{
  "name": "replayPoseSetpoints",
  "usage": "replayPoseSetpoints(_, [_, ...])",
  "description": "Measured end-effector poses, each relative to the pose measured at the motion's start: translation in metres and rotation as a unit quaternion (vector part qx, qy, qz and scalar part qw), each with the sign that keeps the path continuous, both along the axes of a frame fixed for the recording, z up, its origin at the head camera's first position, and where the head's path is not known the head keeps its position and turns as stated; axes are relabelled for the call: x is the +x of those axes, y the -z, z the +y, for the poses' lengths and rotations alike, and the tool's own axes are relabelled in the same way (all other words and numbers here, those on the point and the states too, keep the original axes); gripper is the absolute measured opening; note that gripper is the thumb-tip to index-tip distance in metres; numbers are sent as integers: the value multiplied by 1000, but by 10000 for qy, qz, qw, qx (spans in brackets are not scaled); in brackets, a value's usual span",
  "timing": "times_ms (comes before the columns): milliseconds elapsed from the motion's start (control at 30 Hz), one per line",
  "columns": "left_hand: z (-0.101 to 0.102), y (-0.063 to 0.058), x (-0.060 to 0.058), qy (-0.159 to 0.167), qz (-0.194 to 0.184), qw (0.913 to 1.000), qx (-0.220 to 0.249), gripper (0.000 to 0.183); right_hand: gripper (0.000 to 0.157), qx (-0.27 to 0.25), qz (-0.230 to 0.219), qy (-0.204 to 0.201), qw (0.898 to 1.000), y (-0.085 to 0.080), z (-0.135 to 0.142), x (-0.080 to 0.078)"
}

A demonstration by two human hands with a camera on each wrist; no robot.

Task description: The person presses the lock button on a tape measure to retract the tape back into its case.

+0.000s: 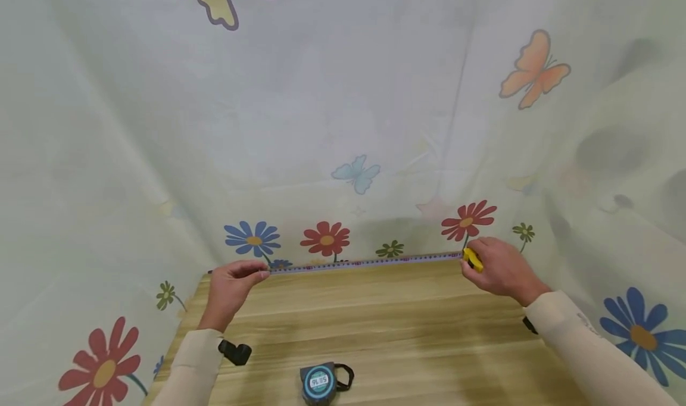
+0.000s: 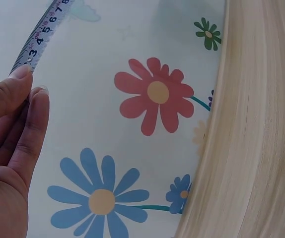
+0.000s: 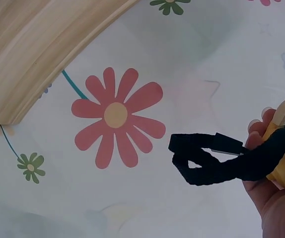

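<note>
A white measuring blade (image 1: 370, 262) with dark numbers stretches between the two hands, level with the far edge of the wooden table in the head view. My left hand (image 1: 231, 290) pinches its free end between thumb and fingers; the left wrist view shows the blade (image 2: 39, 42) rising from the thumb tip. My right hand (image 1: 498, 268) grips the yellow tape measure (image 1: 473, 259) that the blade comes out of. From that case a black wrist strap (image 3: 202, 176) hangs loose in the right wrist view.
A second tape measure (image 1: 319, 383), grey and teal with a black strap, lies near the front of the wooden table (image 1: 375, 322). Pale fabric (image 1: 321, 96) printed with flowers and butterflies surrounds the table at the back and both sides.
</note>
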State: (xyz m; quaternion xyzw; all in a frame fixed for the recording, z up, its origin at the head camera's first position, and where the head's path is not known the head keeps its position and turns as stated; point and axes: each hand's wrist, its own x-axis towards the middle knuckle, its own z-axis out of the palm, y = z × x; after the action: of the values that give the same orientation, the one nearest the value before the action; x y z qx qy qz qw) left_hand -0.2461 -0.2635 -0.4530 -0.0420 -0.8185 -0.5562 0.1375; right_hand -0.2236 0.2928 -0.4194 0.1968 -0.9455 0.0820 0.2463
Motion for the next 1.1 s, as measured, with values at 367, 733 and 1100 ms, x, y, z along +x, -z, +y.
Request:
replayPoseSetpoints(367, [-2,0,-3,57,116,9999,3,30,32,81,-365,-123,9992,-15,1,5])
replayPoseSetpoints(733, [-3,-1,-6,110,143,9998,20,31,45,63,-964,-252,9950,-27,2,7])
replayPoseSetpoints(1100, [-7,-5,-6,171,263,9994,147,30,57,-176,-780,-1048,9913,-33,4,8])
